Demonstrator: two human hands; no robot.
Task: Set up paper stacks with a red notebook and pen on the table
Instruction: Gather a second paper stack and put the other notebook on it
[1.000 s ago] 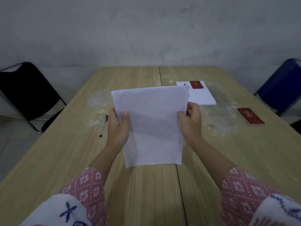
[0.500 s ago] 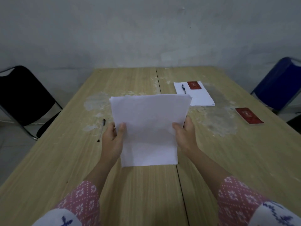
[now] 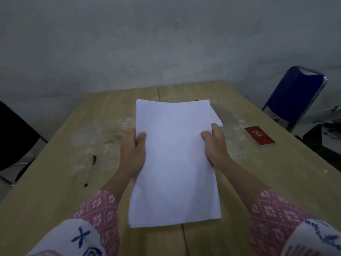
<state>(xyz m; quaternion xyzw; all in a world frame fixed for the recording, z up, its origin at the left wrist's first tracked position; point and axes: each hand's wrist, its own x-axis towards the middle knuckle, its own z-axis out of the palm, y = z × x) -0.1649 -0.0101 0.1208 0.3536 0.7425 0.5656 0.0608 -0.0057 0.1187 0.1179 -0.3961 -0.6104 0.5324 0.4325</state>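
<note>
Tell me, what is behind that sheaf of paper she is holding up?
Behind the held paper stack, only a corner of another white stack peeks out beside the right hand. The rest of it, and anything lying on it, is covered. The wooden table continues beyond.

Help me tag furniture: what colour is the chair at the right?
Blue chair with a metal frame, seen in the head view.

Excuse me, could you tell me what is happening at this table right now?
A person is holding a stack of white paper by its two long edges, the left hand on one side and the right hand on the other, above the wooden table. A red notebook lies to the right and a pen to the left, both untouched. Another paper stack peeks out behind the held one.
</note>
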